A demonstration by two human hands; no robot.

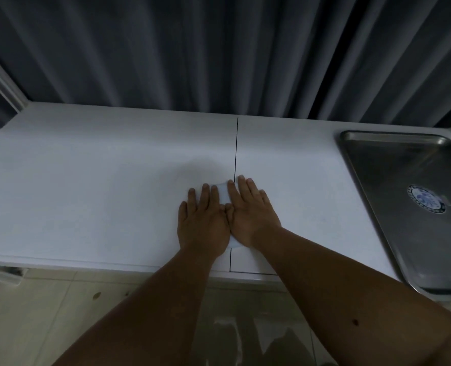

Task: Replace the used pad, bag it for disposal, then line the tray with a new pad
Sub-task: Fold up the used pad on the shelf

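Head view: both hands flat on the white table (92,186), side by side, near its front edge. Left hand (201,223) palm down, fingers straight and slightly spread, pressed on a small, pale folded pad (223,192). Right hand (250,215) just beside it, touching along the thumbs, fingers likewise straight, laid over the pad's right part. Nothing pinched or curled round, just flat pressure from above. Pad mostly hidden under the palms; only a pale strip seen between the fingers and a small corner at the wrists. Pad right across the dark seam (236,146) that split the tabletop in two.

Off to the right, well apart from the hands: a metal tray (372,186) on the table's right end, bare steel inside, unlined. Round blue-and-white sticker (426,199) on its floor. Behind the table, a dark grey curtain (192,48) in long folds. Below, pale floor tiles (47,313) past the forearms.
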